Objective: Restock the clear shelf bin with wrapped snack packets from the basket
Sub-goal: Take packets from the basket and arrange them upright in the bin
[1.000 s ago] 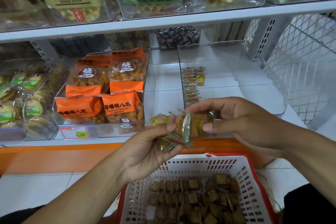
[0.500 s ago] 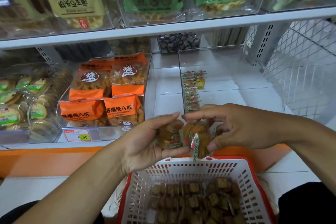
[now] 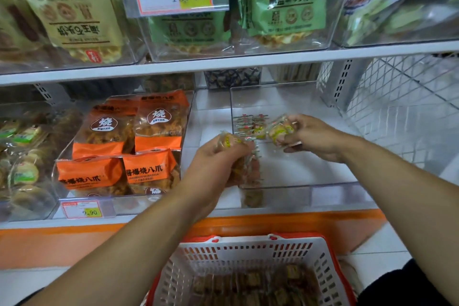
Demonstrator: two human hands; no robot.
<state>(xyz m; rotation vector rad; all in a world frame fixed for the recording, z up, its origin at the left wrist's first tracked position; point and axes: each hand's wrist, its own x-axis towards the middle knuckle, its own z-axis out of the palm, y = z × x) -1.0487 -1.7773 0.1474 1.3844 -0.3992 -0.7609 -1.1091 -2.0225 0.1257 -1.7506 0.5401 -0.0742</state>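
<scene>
Both hands are up at the clear shelf bin (image 3: 293,181), so the step in hand looks like the placing of a fresh batch. The right hand (image 3: 315,138) reaches over the bin's left wall, its fingers curled round a few wrapped snack packets (image 3: 279,129), which it holds just beside the short row of packets (image 3: 246,123) already lined up along that wall. The left hand (image 3: 218,161) is at the bin's left front corner, gripping a larger bunch of packets (image 3: 244,166) that hangs down against the clear wall; whether that bunch is inside the bin or just outside it cannot be told through the plastic.

Most of the bin floor shows bare white, so the restocking seems at an early stage. Below, the white basket (image 3: 248,253) with its red rim holds many more packets (image 3: 255,285), blurred but plainly plentiful.

The next move probably calls for the right hand to set its packets down on edge against the standing row without knocking it over, then for the left hand to feed its bunch across. The wrappers look slick and crinkly, so a loose grip might let some slide out.

To the left, another bin holds orange snack bags (image 3: 129,146).
</scene>
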